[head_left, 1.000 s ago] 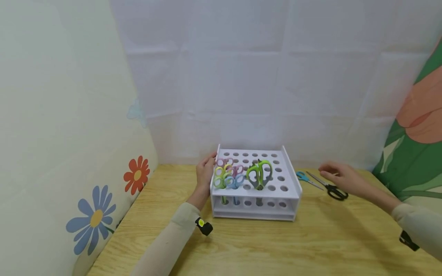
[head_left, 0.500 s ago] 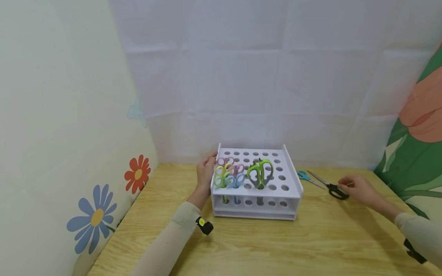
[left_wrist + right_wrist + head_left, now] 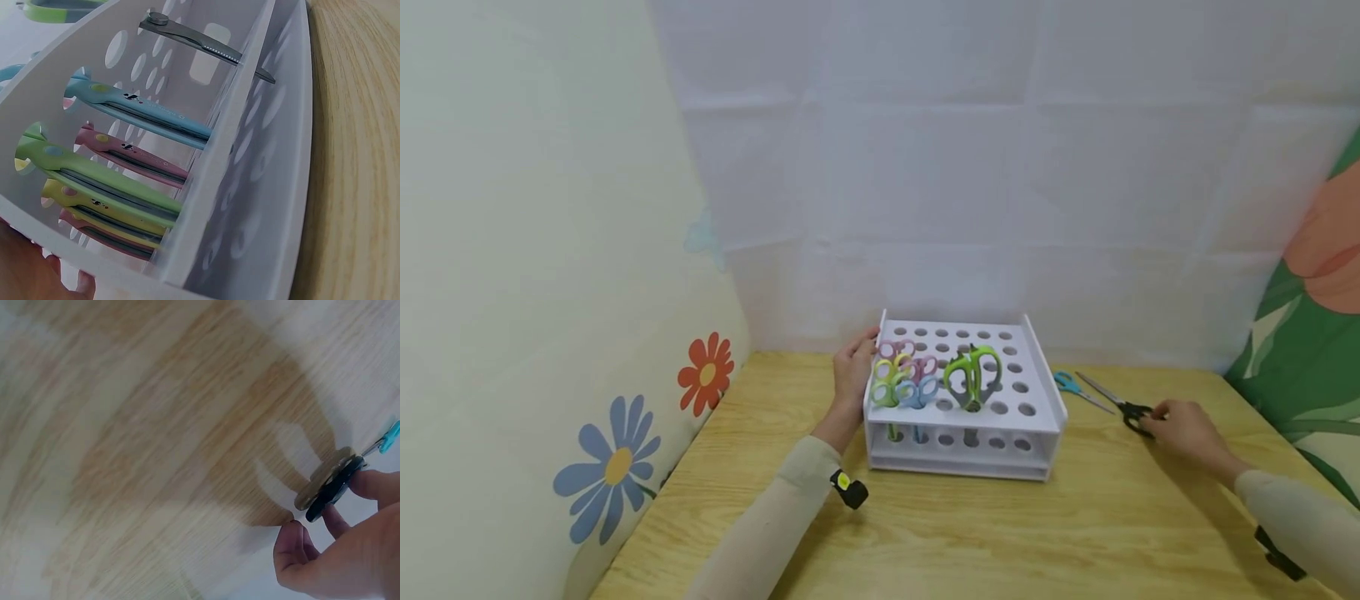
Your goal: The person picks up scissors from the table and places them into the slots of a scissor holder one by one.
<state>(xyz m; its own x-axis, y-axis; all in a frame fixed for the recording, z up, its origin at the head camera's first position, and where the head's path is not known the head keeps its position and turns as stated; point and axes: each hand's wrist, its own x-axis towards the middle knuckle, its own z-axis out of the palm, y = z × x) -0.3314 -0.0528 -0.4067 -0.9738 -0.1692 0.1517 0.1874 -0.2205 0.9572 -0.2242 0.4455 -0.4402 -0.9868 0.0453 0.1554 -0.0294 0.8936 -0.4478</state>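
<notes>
My left hand holds the left side of a white two-tier rack with rows of round holes. In the left wrist view, fingertips show at the side wall. Scissors stand blades-down in the rack: pink, yellow, green and blue pairs at the front left, and a larger green-and-grey pair to their right. On the table right of the rack, my right hand pinches a handle loop of the black scissors between thumb and finger; their blades point away to the left.
A smaller pair of teal-handled scissors lies between the rack and the black scissors. The wooden table meets a white cloth backdrop behind, with flower-patterned panels at left and right.
My right hand has moved from above the black scissors to their handle and taken hold of it. My left hand stays on the rack. The view has shifted slightly.
</notes>
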